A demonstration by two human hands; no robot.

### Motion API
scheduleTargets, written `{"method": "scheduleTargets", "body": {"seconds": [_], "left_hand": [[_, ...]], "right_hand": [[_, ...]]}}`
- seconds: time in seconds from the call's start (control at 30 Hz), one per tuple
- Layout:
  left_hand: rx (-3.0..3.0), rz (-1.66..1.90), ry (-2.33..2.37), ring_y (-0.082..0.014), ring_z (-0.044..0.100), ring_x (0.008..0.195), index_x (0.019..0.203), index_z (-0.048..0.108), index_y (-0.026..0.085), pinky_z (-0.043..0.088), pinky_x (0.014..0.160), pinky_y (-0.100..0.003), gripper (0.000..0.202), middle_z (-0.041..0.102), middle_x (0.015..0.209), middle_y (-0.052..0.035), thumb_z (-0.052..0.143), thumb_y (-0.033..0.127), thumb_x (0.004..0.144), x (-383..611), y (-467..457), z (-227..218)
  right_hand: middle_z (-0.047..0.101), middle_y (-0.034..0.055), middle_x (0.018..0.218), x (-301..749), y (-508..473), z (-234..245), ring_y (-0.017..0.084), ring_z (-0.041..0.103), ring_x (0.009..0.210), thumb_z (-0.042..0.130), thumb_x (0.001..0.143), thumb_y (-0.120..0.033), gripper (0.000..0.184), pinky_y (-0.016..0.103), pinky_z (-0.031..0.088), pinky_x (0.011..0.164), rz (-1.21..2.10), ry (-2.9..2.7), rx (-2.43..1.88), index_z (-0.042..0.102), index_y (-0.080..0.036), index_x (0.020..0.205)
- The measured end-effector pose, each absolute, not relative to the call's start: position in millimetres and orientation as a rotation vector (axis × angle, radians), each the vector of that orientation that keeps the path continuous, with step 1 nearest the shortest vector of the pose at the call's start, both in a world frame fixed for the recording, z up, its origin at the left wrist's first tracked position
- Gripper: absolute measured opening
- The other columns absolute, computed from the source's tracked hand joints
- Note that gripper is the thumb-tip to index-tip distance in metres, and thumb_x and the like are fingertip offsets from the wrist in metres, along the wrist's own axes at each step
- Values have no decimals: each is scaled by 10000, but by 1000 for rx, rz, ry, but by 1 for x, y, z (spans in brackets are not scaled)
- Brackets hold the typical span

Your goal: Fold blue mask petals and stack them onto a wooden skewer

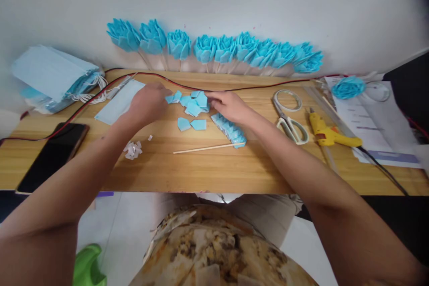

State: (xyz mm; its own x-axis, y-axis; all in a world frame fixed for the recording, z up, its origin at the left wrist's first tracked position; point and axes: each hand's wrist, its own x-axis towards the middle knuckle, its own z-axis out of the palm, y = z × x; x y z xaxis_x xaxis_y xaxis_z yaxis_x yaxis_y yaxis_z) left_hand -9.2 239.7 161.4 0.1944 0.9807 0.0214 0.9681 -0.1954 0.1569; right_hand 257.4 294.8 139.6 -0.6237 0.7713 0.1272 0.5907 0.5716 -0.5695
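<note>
A loose pile of blue cut pieces [194, 103], fabric- or paper-like with pointed ends, lies mid-table between my hands. My left hand [150, 103] is at its left end, beside a blue mask sheet [122, 100]; motion blurs its fingers. At the pile's right edge is my right hand [229, 105], its index finger stretched out and thumb a little apart. Two single pieces [191, 124] lie nearer me. Below my right hand, a row of overlapping folded blue pieces [229, 129] slants toward me, a thin wooden stick [204, 148] resting across its near end.
Blue flowers on sticks [204, 48] lean along the wall. At left are stacked masks [55, 71], a phone [55, 154] and white scraps [133, 149]. Scissors [290, 127], a tape roll [288, 100], a yellow glue gun [330, 130] and papers [375, 120] lie right. A red-black cable [187, 86] crosses behind.
</note>
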Motion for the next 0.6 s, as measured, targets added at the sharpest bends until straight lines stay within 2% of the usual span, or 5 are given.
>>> {"method": "scheduleTargets", "body": {"seconds": [0.07, 0.17, 0.3, 0.43, 0.6], "left_hand": [[2405, 184, 2013, -321, 580, 1243, 1300, 680, 97, 478, 1033, -460, 498, 614, 1402, -194, 393, 91, 893, -1, 226, 169], [2484, 311, 2008, -336, 585, 1261, 1317, 678, 152, 475, 1042, -475, 457, 592, 1448, -171, 431, 141, 933, 19, 205, 177], [2632, 299, 1709, -333, 614, 1187, 1227, 719, 153, 478, 1011, -467, 344, 667, 1312, -163, 501, 239, 975, 48, 190, 177], [2699, 127, 1597, -300, 650, 1009, 1071, 749, 167, 481, 877, -409, 220, 718, 1036, -126, 608, 281, 945, 65, 189, 168], [2745, -8, 1723, -310, 650, 979, 1003, 740, 161, 453, 821, -394, 217, 711, 978, -124, 637, 340, 935, 76, 190, 153]], "right_hand": [[758, 78, 1264, 265, 293, 145, 231, 705, 1161, 473, 928, -111, 457, 374, 512, 1019, 641, -2407, -1072, 690, -189, 1323], [760, 98, 1249, 288, 291, 151, 254, 708, 1132, 484, 924, -130, 421, 400, 516, 997, 538, -2361, -1120, 712, -169, 1276], [786, 108, 1168, 308, 283, 151, 271, 726, 1057, 526, 933, -188, 331, 391, 524, 938, 563, -2447, -1193, 764, -163, 1163], [758, 115, 1240, 304, 273, 144, 256, 702, 1121, 461, 944, -132, 404, 367, 511, 954, 607, -2518, -1108, 741, -167, 1233], [764, 128, 1118, 298, 269, 133, 259, 676, 1060, 411, 915, -60, 446, 379, 496, 940, 489, -2545, -1077, 749, -164, 1187]]}}
